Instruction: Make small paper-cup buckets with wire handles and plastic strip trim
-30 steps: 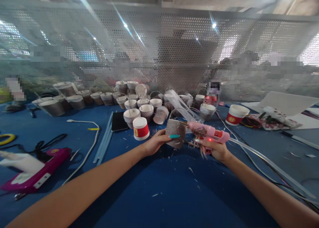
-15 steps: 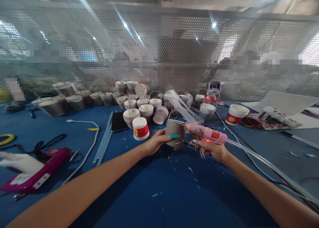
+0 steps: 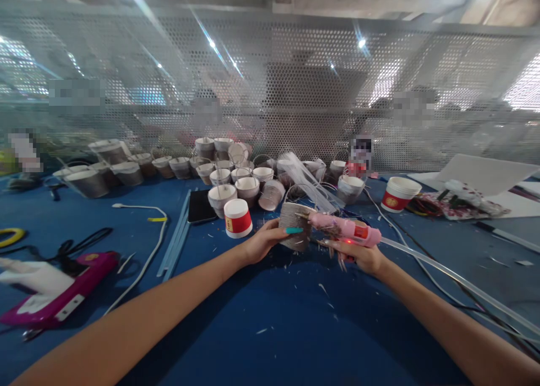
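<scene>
A cup wrapped in grey-brown cord [image 3: 296, 228] is held up over the blue table by my left hand [image 3: 266, 241], its thumb with a turquoise nail across the cord. My right hand [image 3: 363, 256] grips a pink glue gun [image 3: 337, 227], whose nozzle is at the cup's upper right side; a red light glows on it. From the gun's rear a clear glue stick [image 3: 422, 257] runs down to the right. Just left of the wrapped cup stands a red and white paper cup [image 3: 238, 218], upside down.
Several wrapped cups [image 3: 222, 197] crowd the back, before a perforated metal screen [image 3: 312, 93]. Clear sticks [image 3: 311, 183] lie behind the held cup. A magenta power strip [image 3: 90, 282] and white cable [image 3: 159, 239] are left; a red and white cup [image 3: 399, 194] stands right.
The glue gun in my right hand has moved slightly left and its nozzle now overlaps the wrapped cup's side. My left hand and the cup have barely moved.
</scene>
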`<move>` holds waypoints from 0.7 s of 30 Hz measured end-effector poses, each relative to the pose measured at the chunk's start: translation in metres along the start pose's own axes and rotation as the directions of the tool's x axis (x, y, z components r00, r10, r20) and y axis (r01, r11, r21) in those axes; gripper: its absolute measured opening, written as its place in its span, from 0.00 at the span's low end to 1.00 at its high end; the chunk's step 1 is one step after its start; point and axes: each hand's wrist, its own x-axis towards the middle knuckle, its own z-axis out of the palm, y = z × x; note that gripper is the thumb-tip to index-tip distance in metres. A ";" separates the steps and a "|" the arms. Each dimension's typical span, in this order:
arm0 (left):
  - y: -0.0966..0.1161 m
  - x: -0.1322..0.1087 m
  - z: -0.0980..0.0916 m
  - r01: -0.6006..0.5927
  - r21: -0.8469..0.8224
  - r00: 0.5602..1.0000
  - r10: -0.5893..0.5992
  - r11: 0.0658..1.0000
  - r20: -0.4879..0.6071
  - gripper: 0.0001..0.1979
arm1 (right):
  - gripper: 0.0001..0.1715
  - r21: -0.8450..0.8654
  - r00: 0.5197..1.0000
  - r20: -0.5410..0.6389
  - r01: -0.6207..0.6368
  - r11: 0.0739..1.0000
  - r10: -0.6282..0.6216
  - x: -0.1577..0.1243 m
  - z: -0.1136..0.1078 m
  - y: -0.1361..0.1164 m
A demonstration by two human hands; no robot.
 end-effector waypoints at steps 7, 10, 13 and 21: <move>0.000 0.000 0.000 0.003 0.009 1.000 -0.003 1.000 0.005 0.20 | 0.14 0.028 0.999 0.017 0.046 0.999 -0.047 0.000 0.001 -0.004; -0.002 0.001 -0.003 0.001 0.014 1.000 -0.001 1.000 0.020 0.20 | 0.23 -0.010 0.996 0.011 0.090 0.996 -0.090 0.000 -0.001 -0.005; -0.003 0.001 -0.004 -0.004 0.015 0.999 0.003 1.000 0.033 0.20 | 0.18 0.017 0.994 -0.074 0.084 0.996 -0.083 0.000 -0.002 -0.004; -0.002 0.000 -0.003 -0.017 0.025 0.998 0.016 1.000 0.058 0.18 | 0.18 -0.028 0.993 -0.075 0.087 0.996 -0.089 0.002 -0.001 -0.004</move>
